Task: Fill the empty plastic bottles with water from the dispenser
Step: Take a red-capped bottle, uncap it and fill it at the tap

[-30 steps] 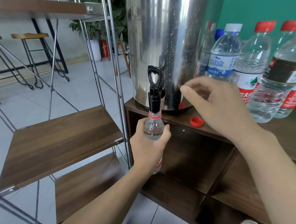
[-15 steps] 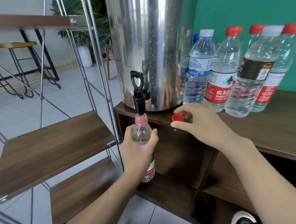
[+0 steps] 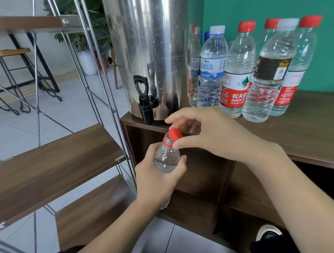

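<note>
Bottle (image 3: 167,160) upright in left hand's (image 3: 156,180) grip; right fingers (image 3: 182,144) pinch tilted cap (image 3: 174,134).

left hand (image 3: 156,181) grips bottle (image 3: 167,158); right hand (image 3: 209,133) holds red cap (image 3: 174,134) at its mouth.

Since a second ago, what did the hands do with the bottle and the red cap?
The left hand lowered the bottle away from the tap. The right hand picked the red cap off the cabinet top and brought it to the bottle's mouth. The other bottles stayed put.
</note>
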The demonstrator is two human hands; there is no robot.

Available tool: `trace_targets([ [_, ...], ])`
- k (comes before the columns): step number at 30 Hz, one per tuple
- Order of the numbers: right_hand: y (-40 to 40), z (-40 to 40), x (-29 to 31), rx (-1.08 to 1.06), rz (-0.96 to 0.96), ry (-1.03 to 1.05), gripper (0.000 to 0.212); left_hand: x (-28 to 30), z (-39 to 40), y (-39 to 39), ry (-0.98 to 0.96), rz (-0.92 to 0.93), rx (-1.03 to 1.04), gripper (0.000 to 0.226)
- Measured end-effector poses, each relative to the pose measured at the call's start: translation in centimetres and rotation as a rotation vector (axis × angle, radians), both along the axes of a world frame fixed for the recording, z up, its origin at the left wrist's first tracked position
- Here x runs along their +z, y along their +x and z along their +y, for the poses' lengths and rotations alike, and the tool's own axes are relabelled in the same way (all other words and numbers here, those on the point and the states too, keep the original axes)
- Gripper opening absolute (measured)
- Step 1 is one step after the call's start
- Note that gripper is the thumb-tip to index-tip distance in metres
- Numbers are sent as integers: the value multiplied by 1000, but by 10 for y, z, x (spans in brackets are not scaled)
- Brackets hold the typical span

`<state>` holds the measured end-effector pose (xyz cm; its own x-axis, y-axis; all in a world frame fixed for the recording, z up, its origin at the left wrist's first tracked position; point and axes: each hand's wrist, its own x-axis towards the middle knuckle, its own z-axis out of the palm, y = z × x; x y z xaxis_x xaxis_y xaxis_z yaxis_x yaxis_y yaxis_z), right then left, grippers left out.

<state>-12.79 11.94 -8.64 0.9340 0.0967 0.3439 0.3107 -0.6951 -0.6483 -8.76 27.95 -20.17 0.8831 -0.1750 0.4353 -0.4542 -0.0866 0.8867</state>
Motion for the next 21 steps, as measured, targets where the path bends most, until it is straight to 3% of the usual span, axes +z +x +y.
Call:
trace_targets([
  [5,-9,-5,4,12,80,-44,31,-1,-1,-7,62,-15,-62,34],
  [10,-17,-4,7,-59,115,-219,27,0,-3,-11,102,-46,-103,34],
  [15,-19,2,2,-238,96,-506,58,-3,-5,-13,140,-62,-165,39],
  [17,-23,-2,1,-244,90,-501,58,-4,-6,-14,174,-92,-190,41],
  [21,-34,-19,4,-44,152,-344,33,-5,-9,-17,188,-84,-177,38],
])
